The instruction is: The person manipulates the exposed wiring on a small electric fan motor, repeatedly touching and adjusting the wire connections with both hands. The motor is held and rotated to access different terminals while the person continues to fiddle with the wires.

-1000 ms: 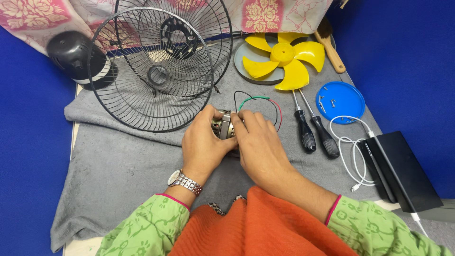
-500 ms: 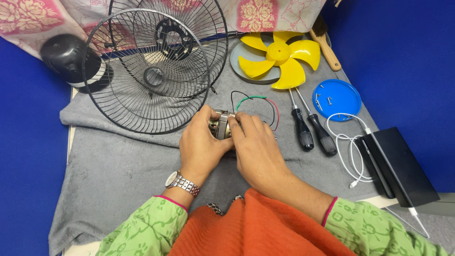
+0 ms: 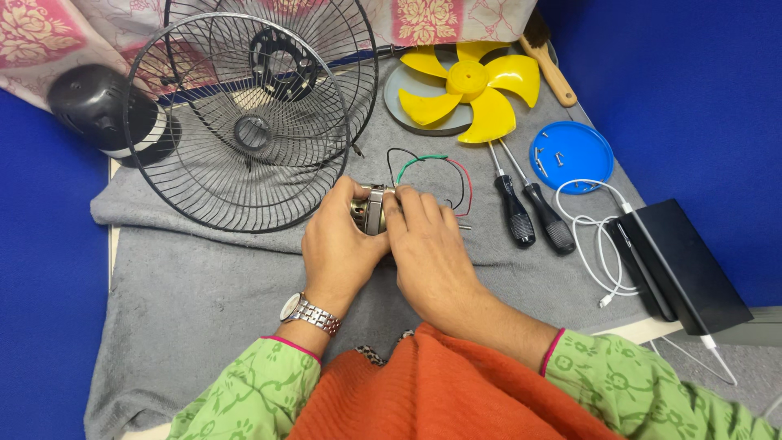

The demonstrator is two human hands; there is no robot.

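A: What had changed over the last second?

B: Very little. The view had drifted slightly, so the black wire fan guard (image 3: 244, 122) and the yellow plastic fan blade (image 3: 472, 85) were seen lower in the picture than before. Both hands had been kept closed around the small round metal fan motor (image 3: 371, 210), and the grip looked the same throughout.

A: And what was to be read from that?

B: It was judged that the motor was being worked on in place, with no part yet set down or picked up.

A: Where was the motor held?

B: Just above the grey cloth-covered bench (image 3: 187, 293), near its middle, in front of the wire guard. Its black, green and red wire leads (image 3: 432, 175) were trailed toward the far edge.

A: How were the hands posed?

B: The left hand (image 3: 342, 244) was cupped around the motor from the left, fingers wrapped over its top, a metal wristwatch (image 3: 308, 314) seen on the wrist. The right hand (image 3: 432, 253) was laid against the motor from the right, fingertips pressed on its rim. The two hands were touching each other over it.

A: What else was laid out?

B: Toward the right edge, a black power bank (image 3: 688, 265), two black-handled screwdrivers (image 3: 529, 208), and a round blue plastic lid (image 3: 572, 156) with small screws in it.
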